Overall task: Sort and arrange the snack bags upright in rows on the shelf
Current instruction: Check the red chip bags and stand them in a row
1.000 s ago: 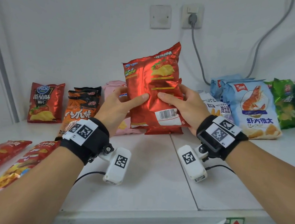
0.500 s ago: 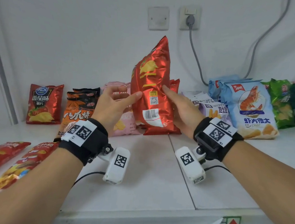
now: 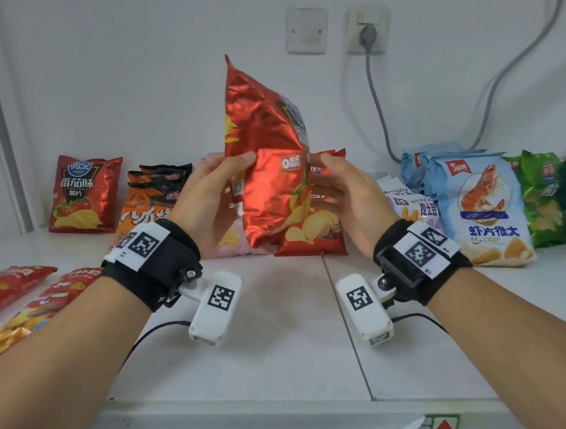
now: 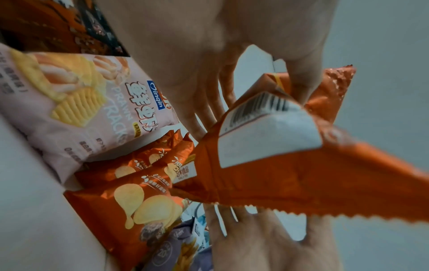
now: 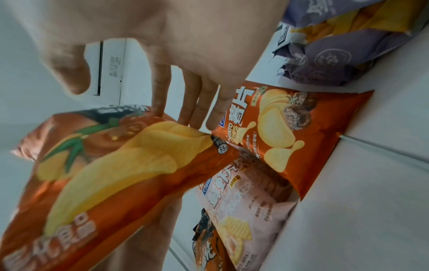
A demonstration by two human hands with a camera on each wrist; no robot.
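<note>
Above the shelf [image 3: 287, 316], both hands seemingly hold red bag [image 3: 272, 166].

two hands [image 3: 208, 195]; one wall socket [image 3: 368, 29]

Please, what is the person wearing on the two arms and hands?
Both forearms are bare, without sleeves. Each wrist has a black strap with white square-code tags. Under each hangs a white camera block bearing a code mark, with a thin black cable.
</note>
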